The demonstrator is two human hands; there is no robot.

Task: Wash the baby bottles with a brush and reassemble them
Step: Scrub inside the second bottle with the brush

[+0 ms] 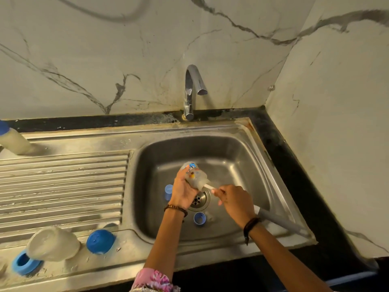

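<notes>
Bottle: the clear baby bottle (194, 173) hangs over the sink basin (235, 157), above the drain (199, 199).
Axis: its long axis runs from upper left to lower right; the closed base points toward the far left, the mouth toward the right hand.
Brush: the brush (277, 218) enters the mouth, its grey handle trailing out over the sink's near-right rim.
Left hand (182, 191): fingers wrapped round the bottle's body.
Right hand (235, 202): closed round the brush shaft near the mouth.
Technique: probably best to keep the brush in line with the bottle and twist to reach the base.
Nearby: two blue caps (199, 218) lie in the basin; the faucet (192, 91) shows no water.
</notes>
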